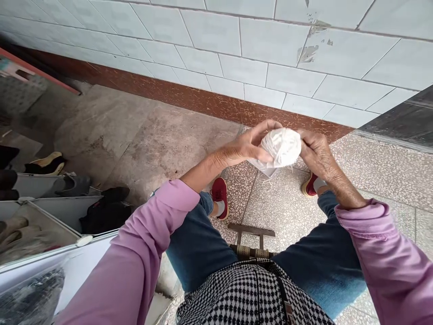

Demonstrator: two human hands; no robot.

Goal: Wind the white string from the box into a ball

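A ball of white yarn [283,146] is held up over the floor in front of my knees. My left hand [252,146] grips it from the left, thumb below and fingers curved over the top. At the ball's right edge, my right hand [315,151] has its fingers curled and closed against it; their tips are partly hidden, and I cannot make out any strand between them. Loose strands hang under the ball. Behind and below it, a pale, box-like thing [269,172] shows on the floor, mostly covered by the hands and yarn.
A tiled wall [199,31] with a brown skirting runs across the front. To my left stands a divided rack [64,210] with shoes in it. A low wooden stool [252,231] shows between my legs. Terrazzo floor [287,212] lies beneath my red shoes.
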